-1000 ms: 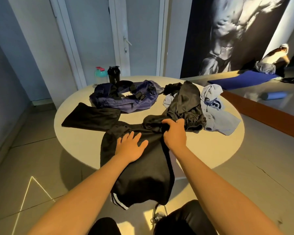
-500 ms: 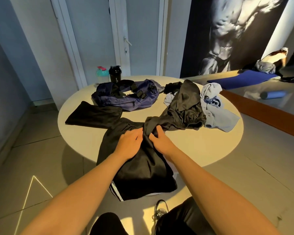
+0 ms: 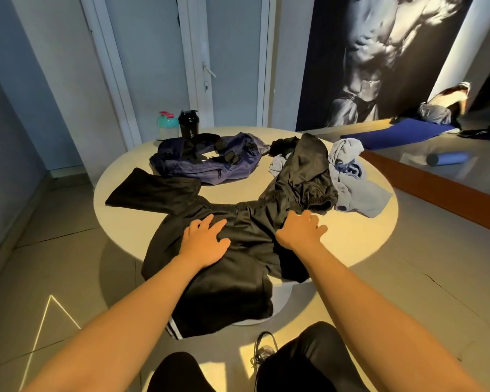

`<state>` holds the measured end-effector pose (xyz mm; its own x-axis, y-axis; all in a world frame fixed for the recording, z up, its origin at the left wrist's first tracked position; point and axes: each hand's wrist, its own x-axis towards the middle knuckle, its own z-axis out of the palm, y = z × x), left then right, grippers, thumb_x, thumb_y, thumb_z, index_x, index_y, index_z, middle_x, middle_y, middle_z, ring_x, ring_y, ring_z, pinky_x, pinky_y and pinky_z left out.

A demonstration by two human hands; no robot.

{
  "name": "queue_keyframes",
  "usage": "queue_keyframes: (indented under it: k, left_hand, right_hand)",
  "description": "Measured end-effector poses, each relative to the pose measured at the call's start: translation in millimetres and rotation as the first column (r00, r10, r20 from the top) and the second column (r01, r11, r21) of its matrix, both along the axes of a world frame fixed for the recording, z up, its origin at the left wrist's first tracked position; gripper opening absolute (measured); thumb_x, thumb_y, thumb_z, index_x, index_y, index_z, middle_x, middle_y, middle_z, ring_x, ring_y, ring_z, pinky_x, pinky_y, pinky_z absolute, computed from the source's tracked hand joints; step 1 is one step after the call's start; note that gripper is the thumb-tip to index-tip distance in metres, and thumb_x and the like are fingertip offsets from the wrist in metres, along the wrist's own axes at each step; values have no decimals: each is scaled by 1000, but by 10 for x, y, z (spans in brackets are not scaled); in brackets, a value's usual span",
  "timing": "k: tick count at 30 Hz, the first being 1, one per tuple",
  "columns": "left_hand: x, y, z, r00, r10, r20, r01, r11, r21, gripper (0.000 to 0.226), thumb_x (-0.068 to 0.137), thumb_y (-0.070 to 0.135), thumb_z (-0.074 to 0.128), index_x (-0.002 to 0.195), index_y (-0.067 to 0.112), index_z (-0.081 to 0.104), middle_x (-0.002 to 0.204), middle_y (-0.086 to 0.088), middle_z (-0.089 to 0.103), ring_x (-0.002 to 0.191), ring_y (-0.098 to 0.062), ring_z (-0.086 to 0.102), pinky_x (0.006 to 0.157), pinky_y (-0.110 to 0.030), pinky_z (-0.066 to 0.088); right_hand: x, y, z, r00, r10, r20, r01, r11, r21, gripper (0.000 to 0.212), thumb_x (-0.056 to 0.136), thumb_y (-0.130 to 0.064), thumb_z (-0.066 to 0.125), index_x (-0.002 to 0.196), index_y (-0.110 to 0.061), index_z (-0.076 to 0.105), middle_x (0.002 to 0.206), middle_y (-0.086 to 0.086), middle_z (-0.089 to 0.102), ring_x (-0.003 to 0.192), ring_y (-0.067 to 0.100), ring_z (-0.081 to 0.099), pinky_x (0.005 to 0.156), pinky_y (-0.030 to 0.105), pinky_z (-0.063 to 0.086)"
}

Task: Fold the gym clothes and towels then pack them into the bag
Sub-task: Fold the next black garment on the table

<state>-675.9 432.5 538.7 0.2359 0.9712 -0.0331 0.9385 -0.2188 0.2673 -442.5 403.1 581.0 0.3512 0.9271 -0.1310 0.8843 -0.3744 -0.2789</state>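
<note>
The fingers [image 3: 210, 224] of the left hand [image 3: 204, 241] lie straight and spread, flat on the black garment [image 3: 238, 278] at the centre of the frame, gripping nothing; I'd say they pin the cloth so it won't slide while it gets smoothed. The right hand [image 3: 299, 230], just right of centre, sits at the garment's right edge with its fingers [image 3: 316, 226] bent downward, tips tucked out of sight, so I cannot tell whether they pinch the fabric or only press it. The garment lies spread across the near side of the round surface [image 3: 365, 230], its lower half with white stripes drooping off the rim toward the floor, which looks like a flattening before the first fold. Further out, a flat black piece [image 3: 150, 190] rests at the left, a crumpled black item [image 3: 303, 171] and a pale grey-blue one [image 3: 357, 190] wait unfolded at the right, and the navy bag [image 3: 210, 162] slumps toward the upper middle, within easy reach for packing.
</note>
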Motion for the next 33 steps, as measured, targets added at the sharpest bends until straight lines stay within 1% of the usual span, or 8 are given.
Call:
queue_keyframes:
  k: [5, 13, 17, 20, 24, 28, 31, 33]
  left_hand:
    - [253, -8, 51, 988, -130, 86, 126, 991, 52, 45, 102, 42, 42, 147, 37, 46, 166, 4, 22, 151, -24, 17, 123, -43, 11]
    - [488, 25, 23, 999, 47, -9, -47, 998, -32, 59, 101, 63, 26, 155, 39, 29, 167, 2, 18, 154, -27, 11, 120, -58, -5]
    - [632, -56, -25, 971, -230, 61, 222, 968, 121, 51, 100, 33, 48, 150, 36, 42, 162, 0, 33, 149, -27, 25, 122, -45, 17]
    - [716, -34, -21, 971, -210, 116, 209, 978, 23, 45, 106, 43, 38, 148, 31, 48, 161, -1, 35, 148, -23, 30, 121, -40, 21]
    - [821, -26, 18, 993, -117, -23, 114, 989, -94, 64, 101, 63, 31, 155, 31, 34, 168, 3, 16, 154, -24, 12, 124, -52, 6]
    - [937, -102, 107, 963, -268, -12, 258, 937, -234, 67, 101, 47, 44, 159, 39, 13, 169, 7, 3, 155, -20, -2, 124, -52, -3]
    - [977, -166, 229, 901, -434, 31, 422, 854, -304, 60, 97, 40, 53, 154, 31, 36, 163, 4, 26, 153, -25, 15, 122, -50, 15]
    - [976, -216, 255, 905, -408, 120, 426, 873, -240, 48, 94, 39, 57, 140, 28, 52, 146, 4, 47, 143, -28, 33, 115, -48, 28]
  right_hand:
    - [-107, -13, -129, 936, 247, -249, -228, 968, 104, 69, 98, -52, 49, 157, -32, 20, 158, 16, 28, 138, 42, 39, 112, 56, 32]
    - [70, -127, -84, 982, 122, -141, -109, 989, 96, 46, 95, -52, 45, 126, -20, 54, 130, 12, 58, 109, 36, 56, 87, 41, 47]
    - [69, -151, -48, 974, 119, -191, -108, 992, 63, 63, 94, -45, 51, 152, -31, 29, 156, 15, 22, 140, 43, 24, 107, 50, 36]
    - [101, -157, -62, 979, 124, -162, -129, 991, -24, 52, 91, -36, 50, 141, -25, 44, 140, 16, 48, 124, 41, 48, 101, 46, 44]
    - [170, -247, -43, 992, 25, -122, -15, 996, 88, 37, 95, -37, 44, 120, -14, 61, 124, 12, 62, 107, 36, 59, 83, 37, 42]
    - [290, -312, -58, 981, 43, -191, -26, 996, 89, 51, 96, -31, 44, 147, -25, 37, 146, 14, 36, 132, 40, 36, 100, 47, 39]
    - [297, -331, -42, 877, 82, -474, -48, 995, 82, 56, 90, -40, 60, 143, -26, 46, 136, 4, 50, 125, 32, 49, 96, 38, 45]
    - [289, -321, -97, 791, 69, -608, 25, 989, 144, 29, 89, -32, 63, 115, -20, 66, 117, -1, 63, 110, 26, 59, 89, 37, 50]
